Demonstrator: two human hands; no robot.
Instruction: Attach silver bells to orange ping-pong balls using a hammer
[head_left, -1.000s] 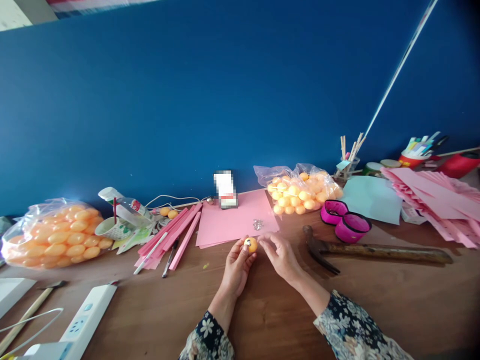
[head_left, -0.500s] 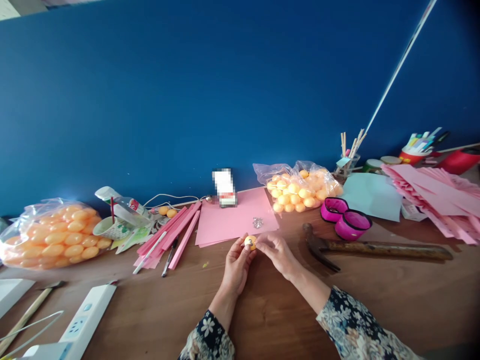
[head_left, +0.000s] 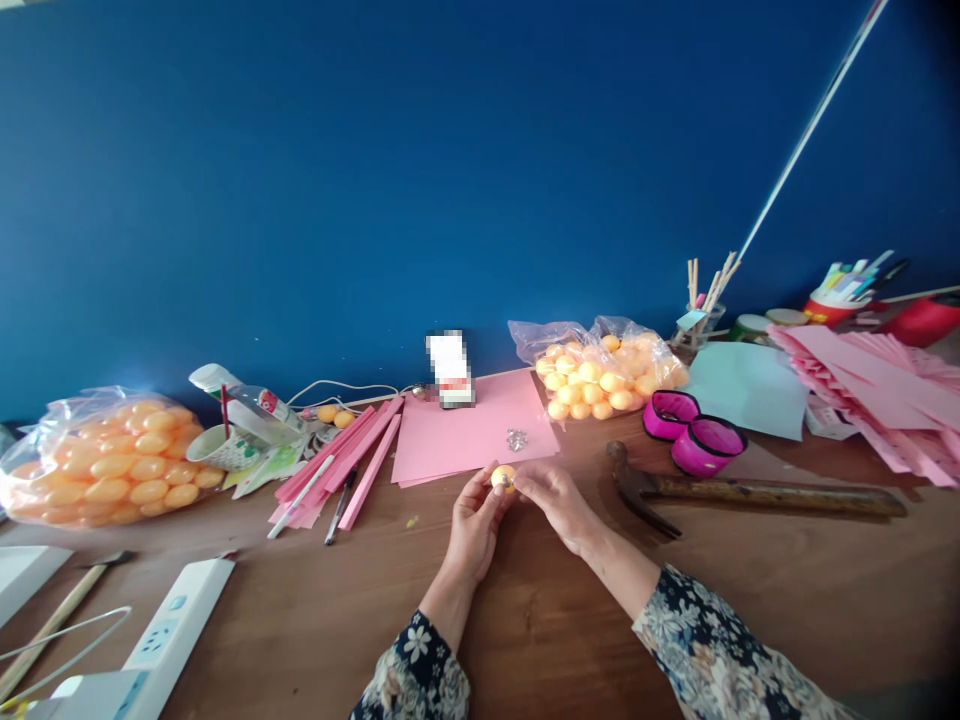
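Note:
My left hand (head_left: 478,520) pinches an orange ping-pong ball (head_left: 501,476) between thumb and fingers, just in front of the pink paper. A small silvery piece (head_left: 506,482) shows against the near side of the ball. From the right, my right hand (head_left: 559,505) reaches in with its fingertips pressed together at the ball's edge; what they grip, if anything, is hidden. Beyond the ball, a little heap of shiny metal pieces (head_left: 516,440) lies on the pink paper (head_left: 442,445).
Bags of orange balls stand left (head_left: 120,465) and back right (head_left: 592,375). A claw hammer (head_left: 750,492) and magenta rings (head_left: 705,447) lie right. Pink strips (head_left: 345,465), a pen (head_left: 341,508), a power strip (head_left: 176,615) and another hammer (head_left: 64,610) are left. A phone-like device (head_left: 450,370) leans against the blue wall.
The fingertips of my right hand have come slightly closer to the ball. My left hand keeps its hold, and the whole view has shifted a little.

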